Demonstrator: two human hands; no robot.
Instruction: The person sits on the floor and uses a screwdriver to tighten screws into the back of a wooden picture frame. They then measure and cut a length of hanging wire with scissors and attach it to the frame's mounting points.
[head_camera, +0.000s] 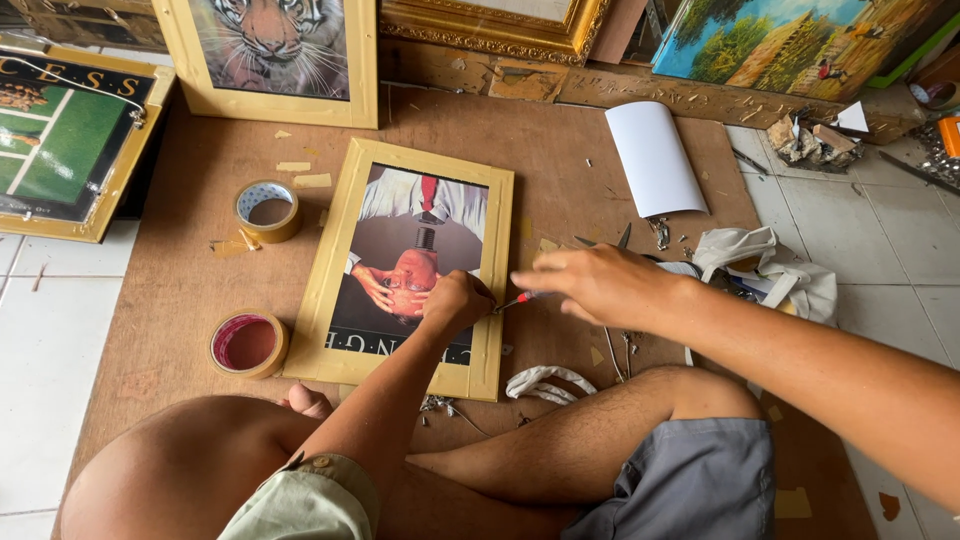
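a: since the person sits cross-legged on the floor, the gold-framed picture (400, 270) lies flat on the brown board (190, 220) right ahead of the knees, turned so its print reads upside down from here. why that way?

b: likely so the frame's right rail sits under both hands. the left hand (455, 300) is closed into a fist and rests on that rail, at about four o'clock of the frame, seemingly pinning it so it cannot slide.

a: and the right hand (590, 285)?

b: it comes in from three o'clock, fingers pinched shut on a small red-handled tool (520, 298) whose tip points at the left fist and the frame edge. (the tip itself is too small to make out.)

a: what lies around?

b: a roll of tan tape (267, 210) at ten o'clock of the frame and a roll with a pink core (248, 343) at eight o'clock, both near it and within the left arm's reach. at two o'clock a curled white sheet (655, 158) rests apart. a white cloth bag (765, 270) sits at three o'clock, behind the right forearm, with metal scissors (612, 245) partly hidden by that hand.

a: and up top?

b: at twelve o'clock a framed tiger picture (270, 55) and other frames lean out of the working space.
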